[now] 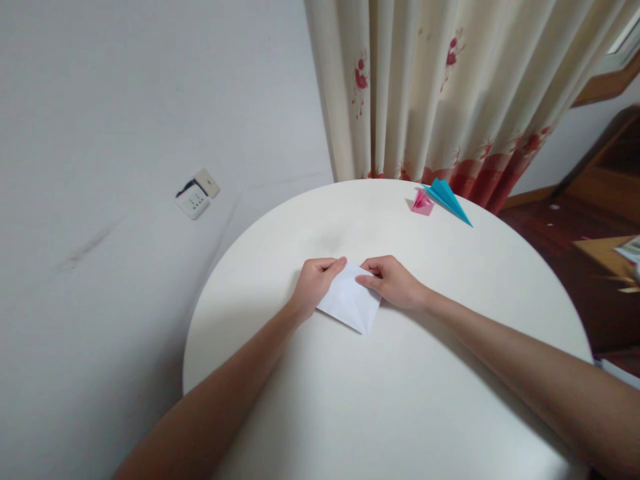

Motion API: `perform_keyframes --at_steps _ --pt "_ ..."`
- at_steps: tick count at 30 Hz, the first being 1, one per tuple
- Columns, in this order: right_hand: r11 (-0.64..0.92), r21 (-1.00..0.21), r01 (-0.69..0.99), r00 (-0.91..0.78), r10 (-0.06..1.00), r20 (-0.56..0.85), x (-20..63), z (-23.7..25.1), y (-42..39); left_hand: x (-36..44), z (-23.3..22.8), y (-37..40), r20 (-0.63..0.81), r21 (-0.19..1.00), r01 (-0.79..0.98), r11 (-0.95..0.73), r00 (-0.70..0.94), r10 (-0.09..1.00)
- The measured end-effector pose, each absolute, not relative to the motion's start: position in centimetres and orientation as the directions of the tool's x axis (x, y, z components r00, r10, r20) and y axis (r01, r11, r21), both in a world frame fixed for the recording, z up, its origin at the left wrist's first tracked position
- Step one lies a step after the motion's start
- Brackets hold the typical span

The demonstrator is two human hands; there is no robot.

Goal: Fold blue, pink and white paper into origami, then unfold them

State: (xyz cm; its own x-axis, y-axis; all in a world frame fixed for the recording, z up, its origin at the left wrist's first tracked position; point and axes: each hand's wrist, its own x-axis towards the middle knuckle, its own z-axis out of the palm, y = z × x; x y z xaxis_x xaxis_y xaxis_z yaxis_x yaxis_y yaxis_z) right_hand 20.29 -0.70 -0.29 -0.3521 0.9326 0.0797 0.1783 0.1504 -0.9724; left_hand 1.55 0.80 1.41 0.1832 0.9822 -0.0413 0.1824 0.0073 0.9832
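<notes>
A folded sheet of white paper (pixel 351 298) is held just over the middle of the round table, one corner pointing toward me. My left hand (pixel 316 283) grips its left side, thumb on top near the far corner and the other fingers curled behind. On the right side, my right hand (pixel 393 280) pinches the paper's edge between the thumb, which lies on top, and bent fingers. Creases show faintly on the sheet. Its underside is hidden from me.
Near the far right rim of the white table (pixel 310 413) lie a pink folded paper piece (pixel 423 203) and a blue paper plane (pixel 449 199). A flowered curtain (pixel 415 87) hangs behind. On the left wall is a socket plate (pixel 193 201). Wooden furniture (pixel 607 257) stands at right.
</notes>
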Motion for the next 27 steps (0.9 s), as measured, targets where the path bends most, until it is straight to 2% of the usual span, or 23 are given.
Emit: perform_keyframes --at_steps 6,12,17,20,23,27 --pt "0.158 -0.969 0.190 -0.313 0.945 0.093 20.2 -0.4 -0.7 1.4 1.4 0.9 -0.029 0.981 0.193 -0.006 0.182 0.983" --pt "0.135 -0.977 0.164 -0.236 0.967 0.094 20.2 -0.3 -0.7 1.2 1.1 0.9 -0.190 0.956 0.272 0.108 0.299 0.935" --pt "0.089 -0.990 0.112 -0.131 0.989 0.074 20.0 -0.4 -0.5 1.3 0.8 0.9 -0.169 0.960 0.263 0.098 0.262 0.950" --pt "-0.022 -0.999 -0.036 -0.063 0.998 -0.020 19.8 -0.1 -0.6 1.3 0.8 1.1 -0.084 0.979 0.197 0.056 0.139 0.987" --pt "-0.146 -0.972 -0.184 -0.141 0.983 -0.121 19.8 0.3 -0.9 1.2 0.6 1.4 -0.019 0.998 0.055 0.018 0.024 1.000" --pt "-0.185 -0.970 -0.154 -0.261 0.955 -0.141 19.8 0.0 -1.1 1.3 0.4 1.6 0.018 0.996 -0.088 -0.019 -0.014 1.000"
